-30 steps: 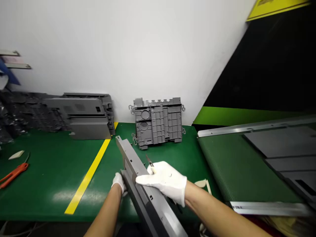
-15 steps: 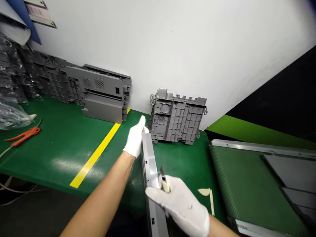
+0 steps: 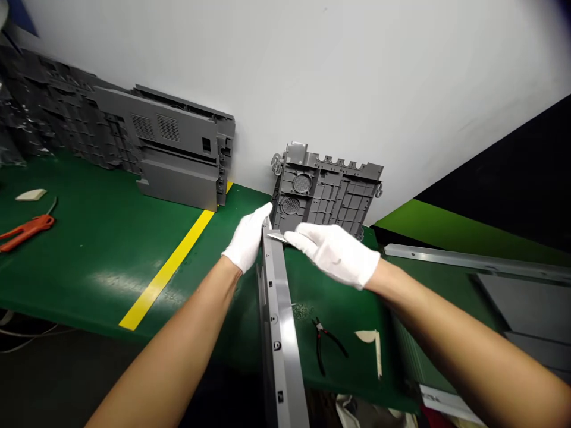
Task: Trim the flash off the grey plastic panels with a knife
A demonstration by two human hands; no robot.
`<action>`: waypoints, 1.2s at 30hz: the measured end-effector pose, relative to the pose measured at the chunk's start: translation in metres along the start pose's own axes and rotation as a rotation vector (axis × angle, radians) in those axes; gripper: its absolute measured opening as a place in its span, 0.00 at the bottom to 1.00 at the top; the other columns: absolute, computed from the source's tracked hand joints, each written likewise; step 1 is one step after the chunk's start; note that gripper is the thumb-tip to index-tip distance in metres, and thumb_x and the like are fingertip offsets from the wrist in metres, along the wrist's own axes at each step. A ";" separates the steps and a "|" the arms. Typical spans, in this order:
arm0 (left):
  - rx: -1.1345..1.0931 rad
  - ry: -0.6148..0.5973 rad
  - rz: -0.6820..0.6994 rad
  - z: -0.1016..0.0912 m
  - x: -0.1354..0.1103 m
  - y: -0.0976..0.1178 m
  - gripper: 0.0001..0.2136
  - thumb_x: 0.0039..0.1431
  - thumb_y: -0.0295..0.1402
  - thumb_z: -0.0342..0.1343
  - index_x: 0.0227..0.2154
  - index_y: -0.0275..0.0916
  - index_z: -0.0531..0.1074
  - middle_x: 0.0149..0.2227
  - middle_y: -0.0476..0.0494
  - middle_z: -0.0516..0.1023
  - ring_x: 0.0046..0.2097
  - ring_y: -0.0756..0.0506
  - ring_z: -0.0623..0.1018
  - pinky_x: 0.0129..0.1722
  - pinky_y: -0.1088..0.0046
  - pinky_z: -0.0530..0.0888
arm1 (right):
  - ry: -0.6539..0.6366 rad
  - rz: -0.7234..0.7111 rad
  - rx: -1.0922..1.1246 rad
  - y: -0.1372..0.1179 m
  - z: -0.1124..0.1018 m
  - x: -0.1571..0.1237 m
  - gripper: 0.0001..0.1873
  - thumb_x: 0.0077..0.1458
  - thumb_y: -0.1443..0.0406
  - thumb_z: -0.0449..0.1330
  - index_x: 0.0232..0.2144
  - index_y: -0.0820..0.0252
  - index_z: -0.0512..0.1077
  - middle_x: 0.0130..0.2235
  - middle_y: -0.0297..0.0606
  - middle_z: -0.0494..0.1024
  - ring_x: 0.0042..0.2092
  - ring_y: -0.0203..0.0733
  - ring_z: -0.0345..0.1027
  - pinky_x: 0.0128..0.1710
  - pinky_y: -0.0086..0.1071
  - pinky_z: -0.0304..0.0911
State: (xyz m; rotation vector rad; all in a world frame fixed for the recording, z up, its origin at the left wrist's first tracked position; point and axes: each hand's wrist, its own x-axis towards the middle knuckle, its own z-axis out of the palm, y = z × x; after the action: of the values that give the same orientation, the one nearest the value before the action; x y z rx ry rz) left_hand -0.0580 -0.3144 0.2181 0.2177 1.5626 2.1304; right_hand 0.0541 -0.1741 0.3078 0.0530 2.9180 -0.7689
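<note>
A long grey plastic panel (image 3: 279, 321) stands on edge, running from the bottom of the view to the middle of the green table (image 3: 102, 261). My left hand (image 3: 247, 241), in a white glove, grips the panel's far end. My right hand (image 3: 336, 252), also gloved, holds a small blade (image 3: 276, 236) flat against the panel's top edge, right beside the left hand. Just behind both hands a ribbed grey housing (image 3: 328, 199) leans on the white wall.
Black pliers (image 3: 322, 345) and pale plastic offcuts (image 3: 372, 345) lie right of the panel. Stacked grey covers (image 3: 176, 154) lean on the wall at left, past a yellow line (image 3: 167, 270). An orange cutter (image 3: 24, 229) lies far left. A conveyor (image 3: 491, 279) with dark panels runs at right.
My right hand has slid the blade along the panel's top edge from the near part to the far end, next to my left hand. The pliers have come into view.
</note>
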 end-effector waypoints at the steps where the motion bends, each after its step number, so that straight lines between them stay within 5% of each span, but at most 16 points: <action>1: -0.004 0.003 0.004 0.001 -0.001 0.001 0.22 0.60 0.51 0.58 0.20 0.39 0.63 0.21 0.53 0.65 0.26 0.51 0.64 0.31 0.71 0.64 | 0.030 0.002 -0.083 -0.001 0.000 0.007 0.27 0.69 0.45 0.47 0.27 0.55 0.66 0.23 0.28 0.67 0.24 0.36 0.57 0.26 0.31 0.50; 8: -0.056 0.018 -0.075 0.006 -0.001 0.002 0.21 0.58 0.48 0.60 0.21 0.40 0.62 0.22 0.52 0.65 0.26 0.51 0.64 0.30 0.71 0.64 | 0.115 0.001 -0.443 -0.003 0.003 0.015 0.30 0.67 0.42 0.45 0.28 0.54 0.72 0.21 0.34 0.70 0.27 0.42 0.67 0.29 0.32 0.51; 27: -0.051 0.044 -0.071 0.016 0.003 -0.001 0.15 0.57 0.41 0.60 0.21 0.39 0.65 0.20 0.51 0.66 0.26 0.49 0.67 0.32 0.71 0.68 | 0.185 -0.072 -0.564 0.002 0.008 -0.003 0.33 0.68 0.41 0.43 0.29 0.57 0.73 0.22 0.39 0.71 0.30 0.46 0.70 0.29 0.32 0.48; 36: -0.020 -0.007 -0.085 0.016 0.000 0.002 0.16 0.60 0.40 0.58 0.21 0.40 0.62 0.19 0.51 0.64 0.24 0.51 0.63 0.28 0.73 0.65 | 0.121 -0.046 -0.709 -0.006 0.004 -0.008 0.36 0.70 0.44 0.37 0.32 0.59 0.75 0.23 0.40 0.74 0.27 0.43 0.68 0.29 0.32 0.48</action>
State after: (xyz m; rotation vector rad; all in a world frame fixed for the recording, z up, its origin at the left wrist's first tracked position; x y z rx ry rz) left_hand -0.0522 -0.3016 0.2252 0.1490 1.5188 2.0773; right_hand 0.0622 -0.1807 0.3085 -0.0360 3.1243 0.3033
